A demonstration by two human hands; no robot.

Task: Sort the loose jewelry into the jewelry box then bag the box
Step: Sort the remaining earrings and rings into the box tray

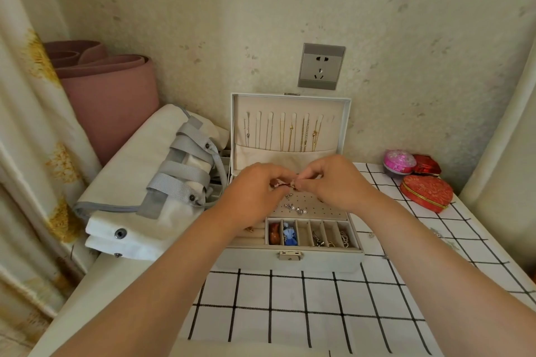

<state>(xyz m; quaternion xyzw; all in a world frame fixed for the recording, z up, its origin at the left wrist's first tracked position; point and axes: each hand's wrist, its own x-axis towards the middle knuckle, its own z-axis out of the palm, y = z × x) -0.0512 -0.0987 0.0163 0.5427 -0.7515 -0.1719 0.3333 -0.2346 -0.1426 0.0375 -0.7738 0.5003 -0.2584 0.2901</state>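
An open white jewelry box (290,259) stands on the checked cloth against the wall. Several necklaces (293,132) hang inside its raised lid. Just above the box's perforated earring panel (316,206), my left hand (255,188) and my right hand (333,180) meet and together pinch a small red-and-white piece of jewelry (285,182). A few silver earrings (295,208) sit on that panel. The front compartments (311,233) hold an amber piece, a blue piece and some metal items. A folded white canvas bag (139,182) with grey straps lies to the left of the box.
A red heart-shaped tin (426,193), a pink round case (399,162) and a red box (427,164) sit at the back right. Small loose pieces (443,238) lie on the cloth at the right. A rolled pink mat (110,87) and a curtain stand at left. A wall socket (321,66) is above the box.
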